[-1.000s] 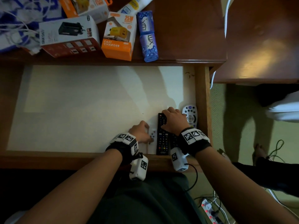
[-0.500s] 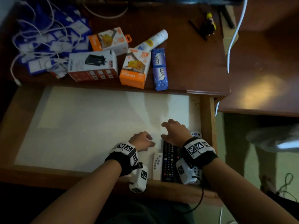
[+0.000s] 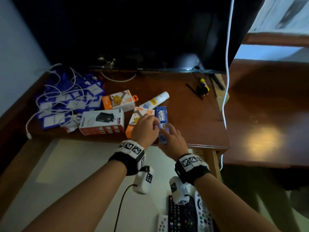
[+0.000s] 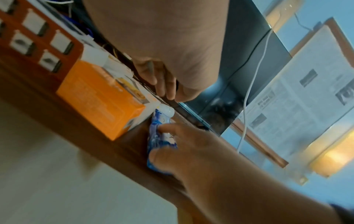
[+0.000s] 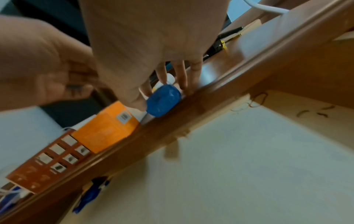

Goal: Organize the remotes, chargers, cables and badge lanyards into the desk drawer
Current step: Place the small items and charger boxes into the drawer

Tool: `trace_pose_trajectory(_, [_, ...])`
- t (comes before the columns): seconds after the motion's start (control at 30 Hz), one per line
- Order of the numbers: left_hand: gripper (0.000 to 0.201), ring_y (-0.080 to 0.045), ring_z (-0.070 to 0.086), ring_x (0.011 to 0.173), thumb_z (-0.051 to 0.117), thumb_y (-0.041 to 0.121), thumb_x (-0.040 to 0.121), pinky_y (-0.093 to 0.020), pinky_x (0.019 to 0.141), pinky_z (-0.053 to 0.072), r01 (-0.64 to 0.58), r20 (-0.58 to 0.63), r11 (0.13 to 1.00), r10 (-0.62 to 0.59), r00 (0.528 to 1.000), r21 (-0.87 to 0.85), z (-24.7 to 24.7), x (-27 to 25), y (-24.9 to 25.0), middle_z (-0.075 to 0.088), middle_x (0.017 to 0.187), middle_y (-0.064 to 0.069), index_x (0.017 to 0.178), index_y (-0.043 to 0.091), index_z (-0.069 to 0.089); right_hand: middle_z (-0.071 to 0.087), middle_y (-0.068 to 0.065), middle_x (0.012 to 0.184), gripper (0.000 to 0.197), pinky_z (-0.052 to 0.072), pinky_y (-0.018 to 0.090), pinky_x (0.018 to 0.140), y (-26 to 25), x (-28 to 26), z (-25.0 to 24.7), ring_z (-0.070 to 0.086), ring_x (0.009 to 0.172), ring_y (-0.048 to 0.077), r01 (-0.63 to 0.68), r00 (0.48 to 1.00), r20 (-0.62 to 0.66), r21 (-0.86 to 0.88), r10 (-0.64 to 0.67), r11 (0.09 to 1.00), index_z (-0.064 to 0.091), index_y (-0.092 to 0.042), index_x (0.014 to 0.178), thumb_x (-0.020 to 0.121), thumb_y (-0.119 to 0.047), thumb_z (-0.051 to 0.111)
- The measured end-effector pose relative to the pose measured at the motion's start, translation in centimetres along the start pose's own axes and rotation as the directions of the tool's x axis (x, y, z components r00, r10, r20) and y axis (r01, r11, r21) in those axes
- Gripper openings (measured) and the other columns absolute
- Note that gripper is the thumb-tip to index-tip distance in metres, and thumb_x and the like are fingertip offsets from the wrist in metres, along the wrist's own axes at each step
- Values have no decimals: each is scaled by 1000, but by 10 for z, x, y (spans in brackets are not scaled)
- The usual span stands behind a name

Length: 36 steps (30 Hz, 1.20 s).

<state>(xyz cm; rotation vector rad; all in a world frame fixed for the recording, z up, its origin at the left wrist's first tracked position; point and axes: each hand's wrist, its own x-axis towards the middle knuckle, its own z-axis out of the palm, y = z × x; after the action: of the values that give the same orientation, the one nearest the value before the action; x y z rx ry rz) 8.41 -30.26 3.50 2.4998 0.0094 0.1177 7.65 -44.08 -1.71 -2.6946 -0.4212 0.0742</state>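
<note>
Because the blue pack [image 3: 161, 126] runs 12-to-6 along the desk, the right hand [image 3: 170, 139] grips its near end while the left hand [image 3: 145, 127], fingers curled empty, hovers at its 9 o'clock.

You are looking down at a dark reddish-brown wooden counter [image 3: 192, 104] set against a pale blue wall [image 3: 20, 39] on the left. At the far edge of the counter stands a large black television screen [image 3: 133, 30], dark and unlit. A white cord [image 3: 227, 64] hangs down in front of the screen's right side. To the right sits a second wooden surface [image 3: 267, 114], glossy, with a warm patch of reflected light [image 3: 264, 138] on it. At the far right, sheets of newspaper [image 3: 284, 12] cover what may be a window. The room is dim overall. Near you, under the counter's edge, the drawer's pale lining [image 3: 75, 164] shows.
</note>
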Motion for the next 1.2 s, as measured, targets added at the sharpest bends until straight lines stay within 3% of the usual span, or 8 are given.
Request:
trace_pose_trajectory(0.07, [20, -22, 42, 119, 59, 20, 85, -39, 96, 40, -26, 12, 986, 24, 1000, 167, -2, 14, 0, 49, 124, 2, 103, 28, 60, 30, 6, 152, 61, 47, 44, 89, 0, -6, 8, 44, 118, 36, -30, 1000, 0, -1, 30, 1000, 46, -25, 136, 79, -31, 65])
trace_pose_trajectory(0.17, [42, -34, 23, 133, 61, 38, 85, -50, 104, 33, 115, 101, 934, -158, 982, 338, -6, 27, -2, 24, 149, -2, 126, 36, 49, 39, 6, 146, 52, 50, 43, 80, -3, -11, 15, 48, 113, 37, -62, 993, -95, 17, 63, 998, 56, -22, 123, 75, -37, 69])
trace_pose_trajectory(0.33, [65, -41, 5, 142, 58, 49, 86, -57, 111, 22, 223, 155, 853, -328, 932, 471, 1, 34, -14, -4, 158, -8, 142, 41, 27, 53, 10, 118, 36, 50, 40, 58, -7, -12, 13, 54, 89, 39, -81, 975, -203, 62, 92, 995, 61, -18, 99, 69, -26, 78])
trace_pose_trajectory(0.5, [59, -30, 6, 145, 56, 37, 90, -54, 113, 18, -126, 219, 803, -5, 976, 583, 16, 45, -13, 10, 159, 0, 143, 34, 32, 54, 9, 99, 35, 40, 32, 47, 3, -17, 12, 51, 70, 34, -93, 957, -271, 33, 99, 995, 58, -20, 82, 56, -5, 75])
trace_pose_trajectory(0.8, [87, -26, 19, 142, 59, 53, 83, -48, 110, 20, -245, 405, 694, -74, 911, 677, 43, 95, -2, 16, 157, -2, 151, 29, 11, 48, 7, 109, 32, 46, 30, 58, 36, -61, 4, 54, 78, 28, -120, 961, -210, 270, 180, 955, 57, -14, 92, 63, -3, 68])
trace_pose_trajectory(0.97, [77, -32, 30, 134, 49, 57, 89, -50, 109, 17, -330, 412, 548, -31, 911, 769, 54, 95, 15, 33, 145, -13, 150, 22, 16, 48, 0, 104, 48, 39, 6, 62, 53, -122, 12, 50, 81, 4, -284, 891, -146, 562, 431, 777, 60, -20, 105, 63, 0, 70])
trace_pose_trajectory(1.03, [77, -34, 33, 130, 49, 61, 87, -49, 108, 18, -392, 452, 528, 18, 892, 754, 56, 86, 23, 35, 140, -15, 147, 22, 22, 48, -1, 104, 54, 42, 9, 66, 61, -139, 16, 54, 86, 12, -346, 852, -93, 639, 516, 687, 59, -23, 110, 64, 1, 73])
trace_pose_trajectory(1.2, [81, -32, 48, 109, 57, 64, 75, -43, 100, 26, -498, 526, 603, 149, 837, 623, 60, 30, 39, 40, 125, -12, 137, 18, 32, 53, -3, 114, 51, 54, 50, 83, 66, -156, 25, 59, 101, 25, -497, 752, 81, 722, 654, 482, 55, -39, 111, 69, -15, 72])
